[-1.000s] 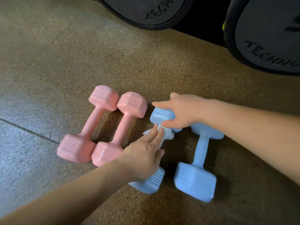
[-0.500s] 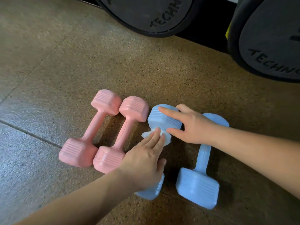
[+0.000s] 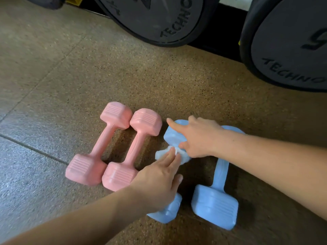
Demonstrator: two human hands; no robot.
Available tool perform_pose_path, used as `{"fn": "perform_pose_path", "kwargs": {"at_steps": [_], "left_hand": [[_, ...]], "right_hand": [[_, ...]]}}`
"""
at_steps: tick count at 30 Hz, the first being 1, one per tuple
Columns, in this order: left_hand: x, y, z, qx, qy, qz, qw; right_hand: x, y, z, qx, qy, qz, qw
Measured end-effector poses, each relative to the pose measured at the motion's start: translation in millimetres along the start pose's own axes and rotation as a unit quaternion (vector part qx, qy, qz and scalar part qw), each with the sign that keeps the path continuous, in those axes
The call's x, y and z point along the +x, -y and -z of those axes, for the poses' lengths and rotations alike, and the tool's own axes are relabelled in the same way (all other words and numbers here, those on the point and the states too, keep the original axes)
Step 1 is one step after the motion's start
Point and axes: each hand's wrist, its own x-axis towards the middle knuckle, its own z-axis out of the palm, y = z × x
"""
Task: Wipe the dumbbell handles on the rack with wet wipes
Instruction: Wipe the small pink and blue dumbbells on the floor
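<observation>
Four small dumbbells lie on the floor: two pink ones (image 3: 106,142) (image 3: 139,144) side by side at the left, two blue ones at the right. My left hand (image 3: 155,184) presses a white wet wipe (image 3: 160,153) with straight fingers onto the handle of the left blue dumbbell (image 3: 172,135), and hides most of that handle. My right hand (image 3: 200,137) holds that dumbbell's far head between index finger and thumb. The right blue dumbbell (image 3: 215,206) lies untouched beside it, its far head under my right wrist.
Two large black weight plates (image 3: 159,20) (image 3: 290,46) stand upright at the back, close behind the dumbbells. The speckled rubber floor (image 3: 70,68) has a tile seam running at the left.
My right hand has shifted its hold on the blue head, with the index finger now stretched over it. My left hand keeps the wipe pressed on the handle. The view has tilted upward.
</observation>
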Motion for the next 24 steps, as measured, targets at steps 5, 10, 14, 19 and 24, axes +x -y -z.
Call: {"fn": "perform_pose_path", "kwargs": {"at_steps": [5,10,14,19,24], "left_hand": [[-38,-2,5,0.014,0.043,-0.041,0.998],[-31,-12,48,0.026,0.062,-0.048,0.997],[-21,-39,93,0.059,0.151,-0.005,0.987],[10,-82,105,0.1,0.213,0.046,0.971],[45,-120,24,0.011,0.183,0.043,0.982]], "right_hand": [[-30,-44,-28,0.158,-0.061,-0.023,0.985],[-52,-101,-53,0.26,-0.078,-0.103,0.957],[-60,-117,-73,0.323,-0.071,-0.113,0.937],[-59,-114,-78,0.344,-0.088,-0.137,0.925],[-64,-125,-79,0.357,-0.081,-0.118,0.923]]}}
